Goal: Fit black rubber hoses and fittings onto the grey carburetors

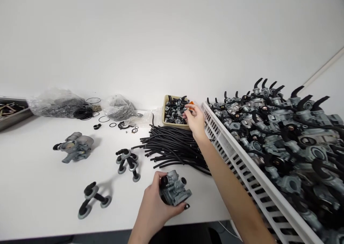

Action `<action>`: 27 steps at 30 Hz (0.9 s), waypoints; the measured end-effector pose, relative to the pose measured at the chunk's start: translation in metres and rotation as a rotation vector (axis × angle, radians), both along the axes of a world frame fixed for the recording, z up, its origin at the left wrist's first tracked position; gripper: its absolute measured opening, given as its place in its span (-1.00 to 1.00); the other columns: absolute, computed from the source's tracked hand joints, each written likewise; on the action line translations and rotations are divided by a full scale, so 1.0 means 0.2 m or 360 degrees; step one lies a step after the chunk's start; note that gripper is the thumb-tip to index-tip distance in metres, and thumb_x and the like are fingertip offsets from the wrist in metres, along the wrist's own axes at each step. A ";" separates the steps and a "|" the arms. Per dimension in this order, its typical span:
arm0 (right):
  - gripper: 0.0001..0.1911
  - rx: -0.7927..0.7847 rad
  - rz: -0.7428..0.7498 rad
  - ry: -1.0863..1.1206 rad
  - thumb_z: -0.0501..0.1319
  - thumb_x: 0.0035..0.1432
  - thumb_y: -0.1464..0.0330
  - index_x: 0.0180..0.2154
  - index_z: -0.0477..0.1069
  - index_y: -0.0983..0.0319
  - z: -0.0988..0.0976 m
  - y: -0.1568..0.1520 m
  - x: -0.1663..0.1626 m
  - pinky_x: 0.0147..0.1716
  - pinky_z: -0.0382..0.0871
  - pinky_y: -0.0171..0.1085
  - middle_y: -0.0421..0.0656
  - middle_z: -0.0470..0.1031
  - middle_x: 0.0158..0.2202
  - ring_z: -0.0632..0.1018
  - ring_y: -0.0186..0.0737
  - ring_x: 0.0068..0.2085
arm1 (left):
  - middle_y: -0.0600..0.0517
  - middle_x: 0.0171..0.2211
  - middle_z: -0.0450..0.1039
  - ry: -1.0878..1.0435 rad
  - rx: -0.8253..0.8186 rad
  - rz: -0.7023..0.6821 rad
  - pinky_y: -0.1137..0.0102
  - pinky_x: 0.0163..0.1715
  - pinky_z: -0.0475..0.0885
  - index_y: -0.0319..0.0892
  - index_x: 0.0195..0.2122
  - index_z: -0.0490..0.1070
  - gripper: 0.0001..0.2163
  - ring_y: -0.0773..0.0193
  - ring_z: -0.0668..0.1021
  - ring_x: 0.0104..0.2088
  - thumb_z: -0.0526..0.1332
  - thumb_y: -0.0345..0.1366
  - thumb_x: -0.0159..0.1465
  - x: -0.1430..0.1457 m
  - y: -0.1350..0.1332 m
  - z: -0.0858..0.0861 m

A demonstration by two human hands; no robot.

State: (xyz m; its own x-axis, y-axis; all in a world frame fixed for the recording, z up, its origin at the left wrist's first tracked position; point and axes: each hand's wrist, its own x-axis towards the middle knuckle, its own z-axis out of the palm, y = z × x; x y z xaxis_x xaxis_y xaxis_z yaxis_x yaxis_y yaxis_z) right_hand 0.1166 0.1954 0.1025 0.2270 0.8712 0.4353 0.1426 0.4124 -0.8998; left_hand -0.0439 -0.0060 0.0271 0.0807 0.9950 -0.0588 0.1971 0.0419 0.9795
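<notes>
Grey cast-metal valve body sits at the near edge of the white table, clasped in the left hand: fingers wrapped around its left and underside, thumb with dark nail pressed against its lower right corner. Right hand reaches far across, fingertips curled into a beige tray of small black-and-grey fittings; whether they pinch a piece, cannot tell. Plain white wall behind the table. Between the two hands: a pile of black rubber hoses, lying under the right forearm. Right of the arm, a white slatted crate heaped with assembled grey valves. Left of the held body: two clusters of capped black fittings, another valve body, loose O-rings, clear bags of parts, a metal tray at the far left.
</notes>
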 end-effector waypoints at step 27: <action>-0.76 -0.0579 0.0388 0.1306 0.36 0.11 0.16 -0.24 0.44 0.11 -0.55 -1.07 0.05 -0.33 0.51 -0.36 -0.23 0.63 -0.36 0.63 -0.33 -0.38 | 0.13 -0.38 0.52 0.0302 0.0295 -0.0420 0.41 -0.36 0.42 -0.12 -0.19 0.36 -0.56 0.24 0.51 -0.39 0.35 -0.38 -0.16 -0.04 -0.02 0.01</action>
